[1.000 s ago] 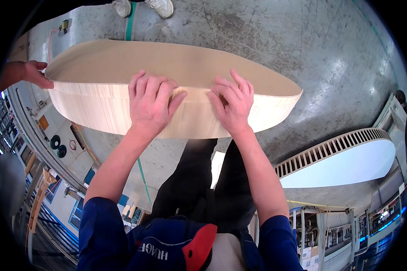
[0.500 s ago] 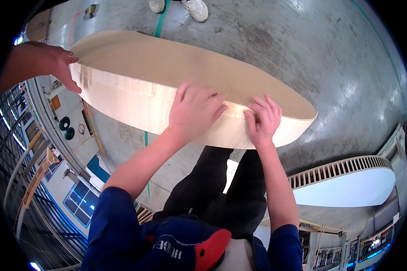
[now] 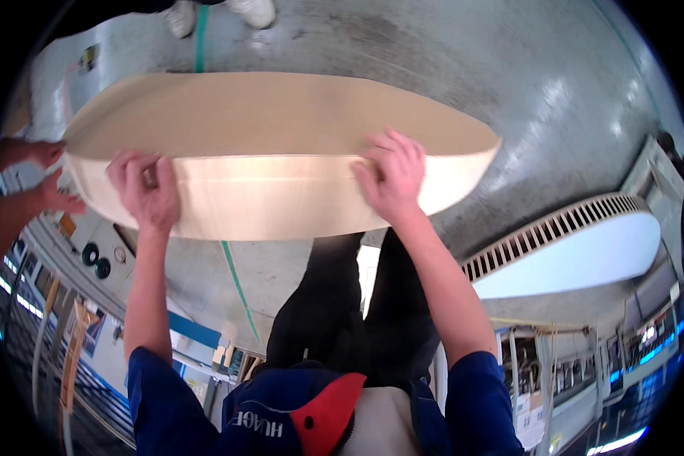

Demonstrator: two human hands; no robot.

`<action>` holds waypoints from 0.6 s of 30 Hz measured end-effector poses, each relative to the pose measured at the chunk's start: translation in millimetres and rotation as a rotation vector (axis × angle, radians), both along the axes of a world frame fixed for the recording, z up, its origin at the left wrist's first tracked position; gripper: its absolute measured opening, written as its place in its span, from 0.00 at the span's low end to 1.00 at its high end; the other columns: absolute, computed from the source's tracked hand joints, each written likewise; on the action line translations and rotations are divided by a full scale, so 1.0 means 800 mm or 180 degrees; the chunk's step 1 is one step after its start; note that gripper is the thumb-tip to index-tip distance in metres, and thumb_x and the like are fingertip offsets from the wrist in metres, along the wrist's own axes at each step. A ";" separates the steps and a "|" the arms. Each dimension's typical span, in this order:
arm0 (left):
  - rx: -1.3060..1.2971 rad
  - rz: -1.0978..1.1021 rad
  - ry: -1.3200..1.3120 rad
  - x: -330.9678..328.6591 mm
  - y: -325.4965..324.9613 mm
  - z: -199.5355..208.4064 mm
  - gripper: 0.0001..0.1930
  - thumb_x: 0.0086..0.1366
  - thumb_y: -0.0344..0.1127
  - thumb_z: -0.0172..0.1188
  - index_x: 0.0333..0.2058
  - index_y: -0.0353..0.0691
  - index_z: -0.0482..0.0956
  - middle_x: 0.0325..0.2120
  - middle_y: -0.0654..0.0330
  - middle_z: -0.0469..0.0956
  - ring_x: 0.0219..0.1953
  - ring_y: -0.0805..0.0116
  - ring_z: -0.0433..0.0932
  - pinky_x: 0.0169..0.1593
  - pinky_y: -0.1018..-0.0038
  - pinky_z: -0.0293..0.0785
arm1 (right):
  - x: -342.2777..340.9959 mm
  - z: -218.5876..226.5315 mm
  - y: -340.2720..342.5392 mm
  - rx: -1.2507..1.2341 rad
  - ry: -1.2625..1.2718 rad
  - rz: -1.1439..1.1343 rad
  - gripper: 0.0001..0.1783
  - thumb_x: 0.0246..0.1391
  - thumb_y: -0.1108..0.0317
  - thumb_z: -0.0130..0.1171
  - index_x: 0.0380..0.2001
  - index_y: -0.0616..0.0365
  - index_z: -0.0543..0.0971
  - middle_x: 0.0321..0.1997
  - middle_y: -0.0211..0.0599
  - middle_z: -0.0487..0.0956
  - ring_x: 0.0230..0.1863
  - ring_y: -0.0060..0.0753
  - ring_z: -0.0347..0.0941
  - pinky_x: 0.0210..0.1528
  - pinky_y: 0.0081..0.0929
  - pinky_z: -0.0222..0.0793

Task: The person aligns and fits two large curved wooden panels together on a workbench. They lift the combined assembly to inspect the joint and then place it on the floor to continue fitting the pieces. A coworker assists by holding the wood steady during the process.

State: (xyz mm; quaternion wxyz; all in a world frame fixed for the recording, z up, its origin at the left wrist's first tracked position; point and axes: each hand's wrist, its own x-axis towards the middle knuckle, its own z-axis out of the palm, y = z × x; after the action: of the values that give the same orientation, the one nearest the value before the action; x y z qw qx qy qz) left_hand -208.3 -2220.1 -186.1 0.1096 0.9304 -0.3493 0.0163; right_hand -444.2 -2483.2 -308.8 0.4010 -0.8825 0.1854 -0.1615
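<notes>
A large wooden form [image 3: 243, 114] with a brown board face and a pale, curved wood side band [image 3: 266, 201] spans the view in front of me, above the floor. My left hand [image 3: 146, 194] grips its near top edge toward the left end, fingers curled over the rim. Farther right, my right hand [image 3: 395, 178] holds the same edge, its fingertips reaching over the brown face. At the far left end, another person's two hands [image 3: 49, 186] are against or close to the form; blur hides their exact contact.
A second curved piece [image 3: 577, 258], with a white face and slatted edge, lies at the right. Another person's white shoes [image 3: 252, 11] stand beyond the form. Shelving or racks [image 3: 539, 380] line the lower right, and a green line [image 3: 239, 289] crosses the floor.
My left hand has slid left along the edge, away from my right hand. The form has turned more level in view and shifted left. The other person now has two hands in view.
</notes>
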 end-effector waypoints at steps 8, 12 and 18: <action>0.0093 0.0055 0.0076 -0.004 0.005 -0.002 0.05 0.62 0.27 0.60 0.28 0.35 0.74 0.44 0.56 0.70 0.41 0.66 0.70 0.34 0.78 0.68 | 0.002 -0.001 0.001 0.0426 -0.0153 -0.0011 0.11 0.45 0.60 0.67 0.28 0.50 0.75 0.43 0.29 0.79 0.51 0.39 0.72 0.52 0.39 0.64; 0.0165 -0.0170 0.0052 0.000 0.001 -0.001 0.06 0.65 0.29 0.57 0.30 0.34 0.74 0.44 0.55 0.70 0.41 0.66 0.70 0.36 0.76 0.68 | 0.000 0.002 -0.001 0.0531 -0.0214 -0.0072 0.12 0.46 0.61 0.67 0.30 0.50 0.76 0.45 0.30 0.79 0.53 0.42 0.71 0.54 0.40 0.63; 0.0114 -0.0130 0.0160 0.002 0.008 -0.010 0.07 0.65 0.30 0.56 0.40 0.34 0.76 0.44 0.52 0.73 0.50 0.55 0.69 0.53 0.67 0.66 | -0.029 0.001 -0.014 0.0831 -0.0192 -0.0884 0.21 0.47 0.64 0.67 0.45 0.53 0.75 0.54 0.39 0.73 0.59 0.46 0.64 0.59 0.41 0.60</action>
State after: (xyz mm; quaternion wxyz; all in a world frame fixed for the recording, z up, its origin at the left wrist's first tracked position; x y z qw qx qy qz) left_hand -206.9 -2214.0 -194.1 0.1020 0.9250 -0.3656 -0.0155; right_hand -467.6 -2494.4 -307.8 0.4913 -0.7836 0.3127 -0.2162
